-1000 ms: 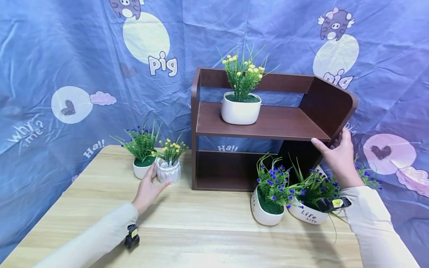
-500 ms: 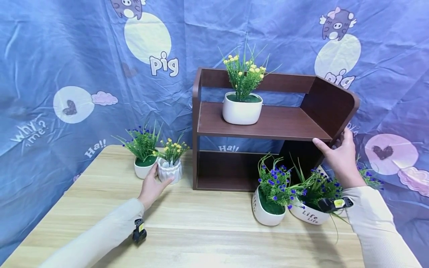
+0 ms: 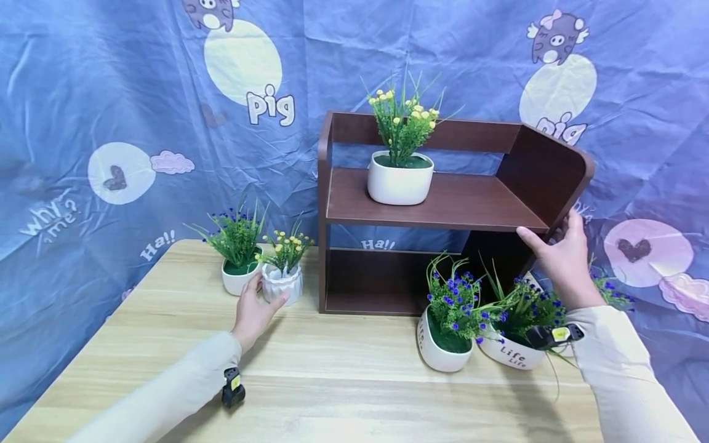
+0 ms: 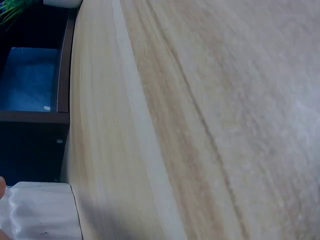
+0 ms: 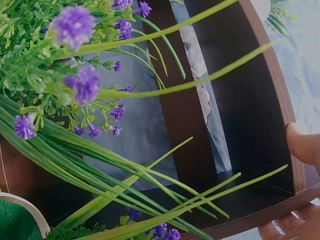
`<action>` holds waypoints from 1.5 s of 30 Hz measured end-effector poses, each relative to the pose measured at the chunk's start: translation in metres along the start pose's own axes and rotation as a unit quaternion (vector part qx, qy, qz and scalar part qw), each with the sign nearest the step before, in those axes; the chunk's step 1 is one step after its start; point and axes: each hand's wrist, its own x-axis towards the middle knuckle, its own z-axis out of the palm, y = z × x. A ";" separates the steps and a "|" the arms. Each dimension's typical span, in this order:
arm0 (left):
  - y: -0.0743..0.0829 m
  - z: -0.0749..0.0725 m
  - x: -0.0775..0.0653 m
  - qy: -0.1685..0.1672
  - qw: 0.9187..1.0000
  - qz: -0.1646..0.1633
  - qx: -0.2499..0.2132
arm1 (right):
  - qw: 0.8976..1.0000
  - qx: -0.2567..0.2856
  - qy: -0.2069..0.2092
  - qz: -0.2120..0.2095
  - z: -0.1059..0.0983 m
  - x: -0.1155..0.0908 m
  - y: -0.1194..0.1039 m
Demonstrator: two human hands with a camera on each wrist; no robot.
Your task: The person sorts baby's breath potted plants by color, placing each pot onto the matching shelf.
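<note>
In the head view my left hand (image 3: 257,314) holds a small white ribbed flowerpot (image 3: 284,288) with yellow flowers, thumb at its front and fingers at its left side. Its white wall (image 4: 40,212) shows at the lower left of the left wrist view. My right hand (image 3: 562,261) grips the right side of a dark brown two-tier shelf (image 3: 460,215), thumb on the front edge, other fingers behind the side panel. The thumb (image 5: 304,145) presses the panel in the right wrist view. A white oval pot (image 3: 400,184) with yellow flowers stands on the upper tier.
Left of the held flowerpot stands a white pot (image 3: 237,283) with blue flowers. Two white "Life" pots of blue flowers, one pot (image 3: 437,354) and another pot (image 3: 512,355), stand before the shelf's right half. More blue flowers (image 3: 612,292) show behind my right wrist. A printed blue cloth (image 3: 138,80) hangs behind.
My left hand has moved a little right, and the ribbed flowerpot has shifted slightly right, away from the blue-flowered pot. The right hand keeps its grip on the shelf, which looks unmoved.
</note>
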 end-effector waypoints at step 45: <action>-0.004 0.010 0.015 -0.046 0.999 -0.020 -0.006 | 1.000 -0.009 0.012 -0.009 0.000 -0.001 -0.001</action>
